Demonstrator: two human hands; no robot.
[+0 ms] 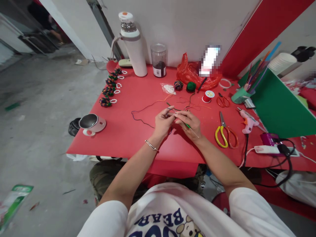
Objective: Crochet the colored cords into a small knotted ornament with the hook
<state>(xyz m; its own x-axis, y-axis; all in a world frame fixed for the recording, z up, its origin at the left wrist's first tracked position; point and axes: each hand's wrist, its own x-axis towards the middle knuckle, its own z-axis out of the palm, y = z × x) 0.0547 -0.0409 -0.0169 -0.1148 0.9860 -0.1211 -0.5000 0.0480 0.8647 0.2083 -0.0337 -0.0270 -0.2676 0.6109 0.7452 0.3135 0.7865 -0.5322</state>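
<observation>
Both my hands meet over the middle of the red table [128,131]. My left hand [163,123] is closed in a pinch on thin coloured cords [148,106] that trail off to the left and back across the table. My right hand [190,123] is also closed, gripping a thin green needle-like tool [191,129] whose tip sticks out toward me, along with the cord ends. A bracelet sits on my left wrist. What lies between the fingertips is too small to make out.
Yellow-handled scissors [223,133] and a pink glue gun [248,121] lie to the right, small red scissors [223,100] and a red thread spool [208,96] behind. A white thermos [133,46], a jar [158,61], a red bag [195,74], a bag of white beads [168,88], finished woven pieces [108,87] and a metal cup [90,122] are on the left.
</observation>
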